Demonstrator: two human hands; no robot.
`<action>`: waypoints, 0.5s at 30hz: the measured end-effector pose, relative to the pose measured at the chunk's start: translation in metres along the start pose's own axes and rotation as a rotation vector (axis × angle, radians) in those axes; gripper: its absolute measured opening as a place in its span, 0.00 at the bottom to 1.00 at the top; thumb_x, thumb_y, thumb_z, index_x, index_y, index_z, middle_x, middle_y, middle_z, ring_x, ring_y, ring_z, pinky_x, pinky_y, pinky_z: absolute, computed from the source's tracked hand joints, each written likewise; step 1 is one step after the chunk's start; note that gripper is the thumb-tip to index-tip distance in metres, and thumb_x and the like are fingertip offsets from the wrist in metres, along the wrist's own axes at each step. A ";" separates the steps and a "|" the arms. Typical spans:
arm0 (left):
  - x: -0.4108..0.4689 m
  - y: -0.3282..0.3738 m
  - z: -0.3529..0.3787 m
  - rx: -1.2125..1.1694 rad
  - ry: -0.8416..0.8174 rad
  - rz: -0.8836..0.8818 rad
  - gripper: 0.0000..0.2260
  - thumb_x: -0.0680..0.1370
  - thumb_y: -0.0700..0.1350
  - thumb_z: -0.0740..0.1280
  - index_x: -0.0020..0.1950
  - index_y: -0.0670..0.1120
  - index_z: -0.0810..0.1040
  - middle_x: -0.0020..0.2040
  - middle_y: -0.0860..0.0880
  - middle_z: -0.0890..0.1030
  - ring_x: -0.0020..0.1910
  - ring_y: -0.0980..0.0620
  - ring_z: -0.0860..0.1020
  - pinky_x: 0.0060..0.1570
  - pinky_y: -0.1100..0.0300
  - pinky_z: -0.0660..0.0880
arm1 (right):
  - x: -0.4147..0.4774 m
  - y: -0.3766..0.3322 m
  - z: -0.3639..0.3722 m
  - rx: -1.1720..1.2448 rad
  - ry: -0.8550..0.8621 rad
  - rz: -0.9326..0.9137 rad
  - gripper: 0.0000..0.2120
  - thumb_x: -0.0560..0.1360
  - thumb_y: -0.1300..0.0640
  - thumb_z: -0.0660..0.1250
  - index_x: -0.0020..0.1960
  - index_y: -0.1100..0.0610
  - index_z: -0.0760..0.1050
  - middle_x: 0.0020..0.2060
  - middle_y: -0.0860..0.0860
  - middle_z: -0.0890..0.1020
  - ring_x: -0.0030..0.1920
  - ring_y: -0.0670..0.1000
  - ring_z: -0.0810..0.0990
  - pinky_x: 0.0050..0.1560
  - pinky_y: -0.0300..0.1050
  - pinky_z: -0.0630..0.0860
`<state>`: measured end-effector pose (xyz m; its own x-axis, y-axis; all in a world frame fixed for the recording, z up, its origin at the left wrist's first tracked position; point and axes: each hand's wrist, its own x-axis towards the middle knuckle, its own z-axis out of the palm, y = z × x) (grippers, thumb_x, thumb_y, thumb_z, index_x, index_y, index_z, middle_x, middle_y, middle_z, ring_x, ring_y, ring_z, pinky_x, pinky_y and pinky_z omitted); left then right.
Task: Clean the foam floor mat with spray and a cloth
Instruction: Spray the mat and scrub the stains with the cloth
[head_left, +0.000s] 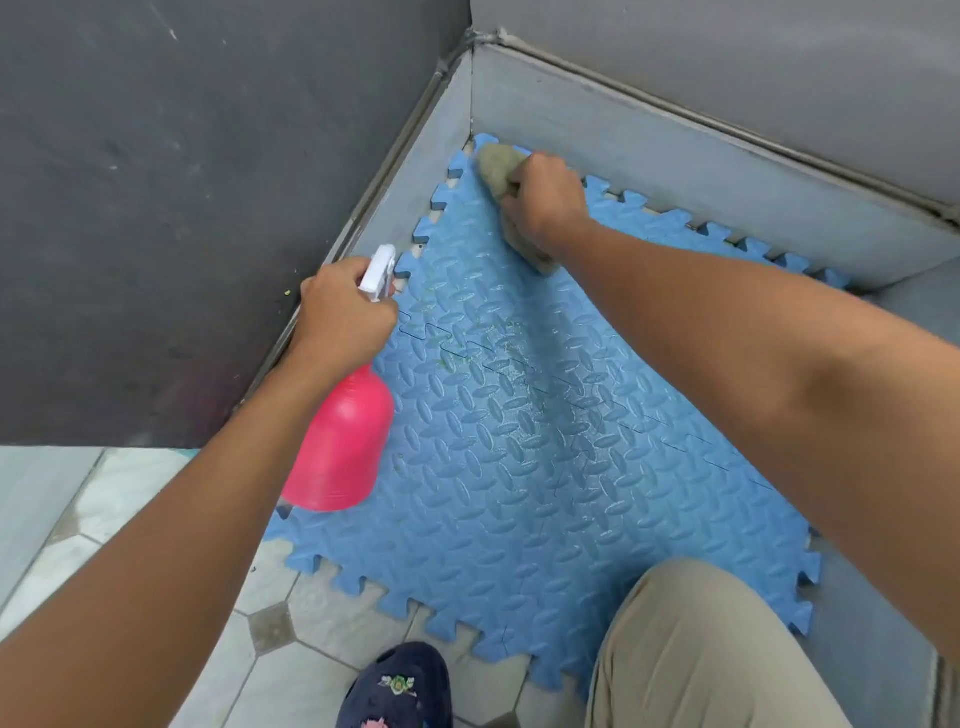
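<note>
Hands grip spray bottle and cloth.

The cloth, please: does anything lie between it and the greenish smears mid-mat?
Nothing visible does. The right hand grips the cloth at the far corner of the mat; only bare foam separates it from the smears. The left hand holds the spray bottle off to the side.

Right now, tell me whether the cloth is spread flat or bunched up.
Bunched: the cloth is a wad gripped in the right hand.
</note>
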<state>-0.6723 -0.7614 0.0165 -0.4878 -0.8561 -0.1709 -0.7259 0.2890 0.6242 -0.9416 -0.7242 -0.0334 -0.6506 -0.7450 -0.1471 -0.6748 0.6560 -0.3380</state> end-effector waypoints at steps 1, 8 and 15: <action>0.001 0.000 0.000 -0.007 -0.005 -0.006 0.06 0.70 0.39 0.64 0.43 0.42 0.80 0.34 0.45 0.77 0.39 0.36 0.78 0.43 0.43 0.81 | -0.012 -0.014 0.002 -0.030 -0.029 -0.098 0.05 0.70 0.56 0.63 0.38 0.57 0.73 0.41 0.57 0.77 0.46 0.62 0.79 0.39 0.46 0.66; 0.002 -0.002 0.004 -0.078 -0.025 -0.025 0.10 0.67 0.43 0.64 0.44 0.44 0.82 0.38 0.42 0.81 0.42 0.34 0.81 0.46 0.42 0.83 | -0.165 -0.017 0.044 -0.029 -0.253 -0.642 0.07 0.71 0.53 0.67 0.44 0.56 0.79 0.48 0.52 0.79 0.48 0.59 0.79 0.43 0.48 0.77; 0.000 -0.002 -0.001 -0.098 -0.033 -0.048 0.11 0.66 0.44 0.63 0.43 0.45 0.81 0.39 0.41 0.82 0.42 0.34 0.81 0.43 0.41 0.84 | -0.203 0.088 0.003 0.007 -0.173 -0.453 0.11 0.72 0.54 0.69 0.53 0.53 0.84 0.53 0.51 0.83 0.51 0.56 0.82 0.49 0.47 0.80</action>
<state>-0.6704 -0.7620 0.0161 -0.4703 -0.8529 -0.2266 -0.6986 0.2029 0.6861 -0.8677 -0.5161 -0.0357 -0.2237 -0.9651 -0.1359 -0.8739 0.2603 -0.4104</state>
